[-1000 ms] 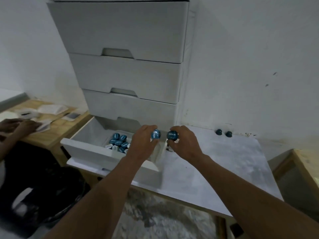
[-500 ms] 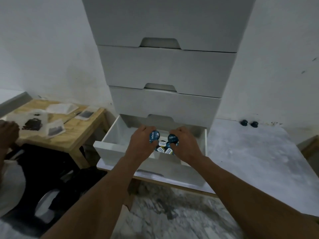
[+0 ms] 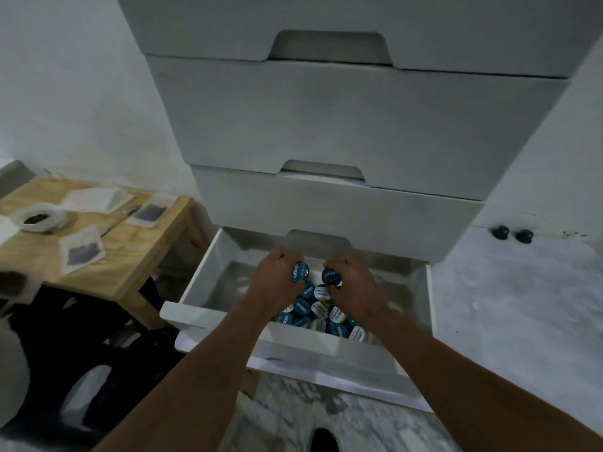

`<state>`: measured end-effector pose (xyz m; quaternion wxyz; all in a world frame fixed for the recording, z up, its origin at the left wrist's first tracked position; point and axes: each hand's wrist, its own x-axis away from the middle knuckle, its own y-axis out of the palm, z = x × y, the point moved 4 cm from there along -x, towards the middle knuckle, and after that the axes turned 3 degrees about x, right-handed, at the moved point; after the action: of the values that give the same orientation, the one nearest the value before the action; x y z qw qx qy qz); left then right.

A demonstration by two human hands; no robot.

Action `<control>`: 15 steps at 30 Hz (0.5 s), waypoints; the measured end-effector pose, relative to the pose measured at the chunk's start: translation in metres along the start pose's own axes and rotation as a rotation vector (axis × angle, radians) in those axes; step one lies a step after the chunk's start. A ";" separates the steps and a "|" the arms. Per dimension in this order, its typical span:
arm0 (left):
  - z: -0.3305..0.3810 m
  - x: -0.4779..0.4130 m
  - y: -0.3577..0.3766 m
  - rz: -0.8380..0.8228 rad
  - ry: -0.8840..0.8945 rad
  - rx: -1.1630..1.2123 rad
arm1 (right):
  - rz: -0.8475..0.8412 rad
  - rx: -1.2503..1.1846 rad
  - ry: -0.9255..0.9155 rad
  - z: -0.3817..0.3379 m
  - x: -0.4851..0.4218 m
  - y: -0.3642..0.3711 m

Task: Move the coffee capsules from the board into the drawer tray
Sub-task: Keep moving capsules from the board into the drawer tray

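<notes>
The white drawer tray [image 3: 212,265] is pulled out at the bottom of the drawer unit. Inside it lies a pile of blue and white coffee capsules [image 3: 318,313]. My left hand [image 3: 277,282] hovers over the pile, closed on a blue capsule [image 3: 299,272]. My right hand [image 3: 354,288] is beside it, closed on another blue capsule [image 3: 332,277]. Two dark capsules [image 3: 512,234] stand on the white board [image 3: 509,305] at the right, against the wall.
The white drawer unit [image 3: 342,125] has three shut drawers above the open one. A wooden table [image 3: 130,256] at the left holds paper sachets and a bowl. A dark bag sits on the floor at the lower left. Marble floor shows below the drawer.
Both hands carried their capsules leftward from the board's edge to above the pile inside the drawer. The view swung to face the drawer and moved closer.
</notes>
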<state>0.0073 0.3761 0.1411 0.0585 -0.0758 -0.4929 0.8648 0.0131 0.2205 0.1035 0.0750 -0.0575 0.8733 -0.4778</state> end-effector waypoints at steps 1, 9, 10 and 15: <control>-0.002 -0.005 0.002 -0.014 -0.005 -0.004 | -0.015 0.005 0.007 0.002 -0.004 0.002; -0.014 -0.037 0.019 -0.088 0.099 -0.007 | 0.002 0.011 0.058 0.014 -0.021 0.013; -0.015 -0.041 0.022 -0.104 0.115 0.001 | 0.004 0.010 0.066 0.015 -0.022 0.014; -0.023 -0.053 0.031 -0.130 0.153 0.025 | 0.006 0.024 0.093 0.018 -0.023 0.017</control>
<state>0.0627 0.3703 0.1065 0.1527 -0.1088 -0.4801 0.8570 0.0382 0.2187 0.0817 0.0367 -0.0317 0.8703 -0.4902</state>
